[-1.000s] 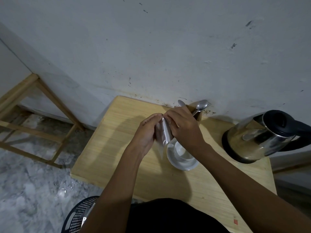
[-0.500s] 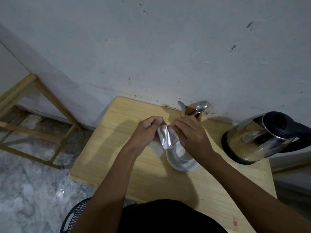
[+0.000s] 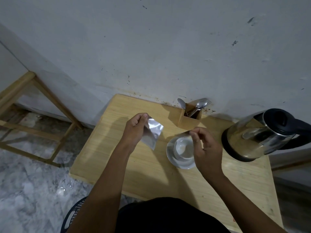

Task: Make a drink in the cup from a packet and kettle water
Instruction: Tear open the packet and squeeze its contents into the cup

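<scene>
Presently, I see the left hand (image 3: 134, 128) raised above the wooden table (image 3: 107, 148), its thumb and fingers pinched on the top corner of a silver foil packet (image 3: 152, 133), which hangs tilted, clear of the tabletop. The right hand (image 3: 206, 148) is apart from the packet, hovering over the right edge of the white cup (image 3: 182, 147); thumb and forefinger are pressed together, and I cannot tell whether anything lies between them. The cup sits on a white saucer (image 3: 175, 161) mid-table. 1 steel kettle (image 3: 252, 137) with a black lid stands at the right. A wooden holder (image 3: 189, 117) with 2 spoons (image 3: 201, 104) sits far, against the wall.
</scene>
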The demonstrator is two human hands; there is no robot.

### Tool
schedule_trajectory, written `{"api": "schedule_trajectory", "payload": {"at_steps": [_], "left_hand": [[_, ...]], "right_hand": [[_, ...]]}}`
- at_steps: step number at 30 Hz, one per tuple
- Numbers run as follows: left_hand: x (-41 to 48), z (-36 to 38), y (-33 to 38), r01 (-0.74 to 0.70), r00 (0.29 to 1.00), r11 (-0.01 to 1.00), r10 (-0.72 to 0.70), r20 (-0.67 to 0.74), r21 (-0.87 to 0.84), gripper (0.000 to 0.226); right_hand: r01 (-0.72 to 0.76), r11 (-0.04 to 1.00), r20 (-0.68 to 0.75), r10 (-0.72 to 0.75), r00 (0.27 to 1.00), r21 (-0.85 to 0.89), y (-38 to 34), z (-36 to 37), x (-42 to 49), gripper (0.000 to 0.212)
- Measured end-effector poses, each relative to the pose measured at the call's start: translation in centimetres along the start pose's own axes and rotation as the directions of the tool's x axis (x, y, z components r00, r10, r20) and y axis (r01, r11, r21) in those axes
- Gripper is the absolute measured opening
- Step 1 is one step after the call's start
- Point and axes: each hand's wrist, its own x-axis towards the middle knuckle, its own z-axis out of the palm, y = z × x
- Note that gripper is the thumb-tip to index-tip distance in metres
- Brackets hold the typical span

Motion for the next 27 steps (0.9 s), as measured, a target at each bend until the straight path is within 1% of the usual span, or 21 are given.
{"api": "schedule_trajectory", "payload": {"at_steps": [2,3,5,6,7,9,12,14,16,17,18,19,20,21,22,23,24,25,26,27], "left_hand": [[0.2,-0.9,-0.4,0.023,0.998,1.0,-0.024,-0.061,-0.019,0.027],[0.2,-1.4,-0.7,0.029,0.996,1.0,-0.029,-0.081,-0.01,0.025],[0.2,-2.3,-1.2,0.03,0.995,0.999,-0.028,-0.093,0.017,0.024],[0.1,-2.7,-1.6,0.032,0.996,0.999,-0.029,-0.088,0.03,0.025],[0.0,-3.0,-1.8,0.038,0.996,0.998,-0.034,-0.08,0.044,0.026],[-0.4,-3.5,-2.3,0.049,0.996,0.997,-0.044,-0.079,0.055,0.027],[-1.3,-3.7,-2.4,0.068,0.993,0.996,-0.062,-0.104,0.054,0.023],[-1.9,-3.8,-2.3,0.071,0.991,0.995,-0.063,-0.122,0.068,0.02],[-2.4,-4.0,-2.2,0.071,0.989,0.994,-0.06,-0.133,0.081,0.02],[-2.5,-4.1,-2.1,0.07,0.989,0.994,-0.058,-0.137,0.084,0.019],[-2.6,-4.1,-2.1,0.068,0.988,0.994,-0.055,-0.142,0.089,0.019],[-2.7,-4.2,-2.0,0.069,0.988,0.993,-0.055,-0.145,0.091,0.018],[-2.8,-4.2,-2.0,0.069,0.988,0.993,-0.055,-0.147,0.093,0.018],[-2.8,-4.1,-2.0,0.07,0.987,0.994,-0.057,-0.148,0.086,0.019],[-2.8,-4.0,-1.9,0.073,0.987,0.995,-0.062,-0.147,0.07,0.021],[-2.8,-3.7,-1.9,0.08,0.987,0.996,-0.073,-0.146,0.046,0.021],[-2.7,-3.4,-1.8,0.086,0.987,0.996,-0.082,-0.142,0.02,0.021],[-2.8,-2.9,-1.6,0.085,0.988,0.996,-0.085,-0.13,-0.004,0.02],[-2.8,-2.3,-1.4,0.08,0.991,0.997,-0.081,-0.109,-0.016,0.018],[-2.9,-1.5,-1.1,0.074,0.994,0.997,-0.076,-0.078,-0.02,0.017]], "right_hand": [[-0.137,0.988,-0.047,0.141,0.989,0.07,0.0,0.0,0.0,0.005],[-0.201,0.976,-0.04,0.205,0.978,0.085,0.1,0.2,0.3,0.005],[-0.306,0.951,0.044,0.303,0.952,0.054,0.8,1.1,0.9,0.013],[-0.338,0.941,0.103,0.334,0.937,0.015,1.3,1.9,1.2,0.014],[-0.349,0.937,0.158,0.349,0.924,-0.032,1.9,2.8,1.5,0.012],[-0.326,0.937,0.24,0.347,0.907,-0.121,3.1,5.1,2.0,0.004],[-0.265,0.942,0.322,0.32,0.891,-0.205,4.2,8.5,2.5,0.01],[-0.254,0.925,0.386,0.352,0.852,-0.284,4.6,10.3,2.8,0.014],[-0.216,0.889,0.444,0.397,0.803,-0.405,4.7,11.5,3.0,0.018],[-0.186,0.878,0.439,0.392,0.808,-0.442,4.6,11.8,3.0,0.02],[-0.173,0.88,0.415,0.372,0.83,-0.442,4.3,11.8,3.0,0.023],[-0.19,0.895,0.383,0.353,0.854,-0.403,3.9,11.5,3.0,0.025],[-0.253,0.915,0.354,0.36,0.863,-0.314,3.2,11.0,2.9,0.027],[-0.355,0.916,0.354,0.4,0.845,-0.189,2.6,10.4,2.8,0.028],[-0.464,0.884,0.39,0.448,0.804,-0.058,2.0,9.6,2.7,0.026],[-0.549,0.834,0.458,0.472,0.753,0.045,1.5,8.7,2.4,0.023],[-0.587,0.804,0.541,0.452,0.709,0.097,1.2,7.9,2.0,0.019],[-0.582,0.806,0.614,0.407,0.677,0.107,0.9,7.1,1.5,0.015],[-0.554,0.826,0.653,0.366,0.663,0.1,0.9,6.5,1.0,0.013],[-0.521,0.848,0.651,0.346,0.676,0.09,1.1,5.9,0.6,0.012]]}}
